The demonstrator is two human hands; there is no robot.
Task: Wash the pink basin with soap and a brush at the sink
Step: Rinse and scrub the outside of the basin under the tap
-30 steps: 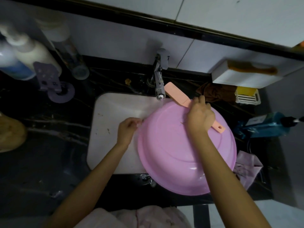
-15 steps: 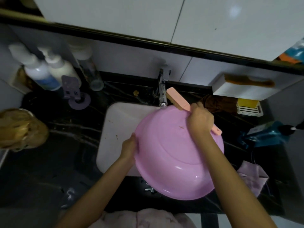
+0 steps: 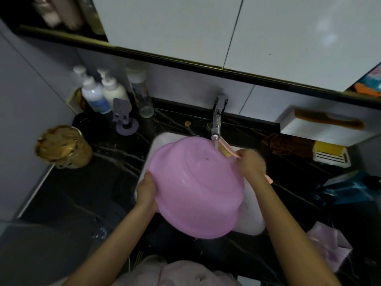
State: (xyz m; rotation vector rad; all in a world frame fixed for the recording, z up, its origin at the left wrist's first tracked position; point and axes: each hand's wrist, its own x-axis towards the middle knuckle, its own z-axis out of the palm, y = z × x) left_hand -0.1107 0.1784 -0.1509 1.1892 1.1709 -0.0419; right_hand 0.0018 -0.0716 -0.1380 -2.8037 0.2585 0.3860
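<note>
Centre frame: pink basin (image 3: 195, 188) tilted underside-up over white sink (image 3: 254, 221), under running faucet (image 3: 217, 118). Thin moulded plastic, round, smooth, glossy; likely light, slightly flexible, slippery when wet. Best taken at the rolled rim, not the slick curved wall. Left hand (image 3: 146, 190) grip closed on left rim, fingertips hidden behind it. Right hand (image 3: 250, 164) grip closed round handle of pink plastic brush (image 3: 225, 150), tan bristles at basin's upper-right edge, in the stream. Dark veined stone counter (image 3: 103, 172) all around.
</note>
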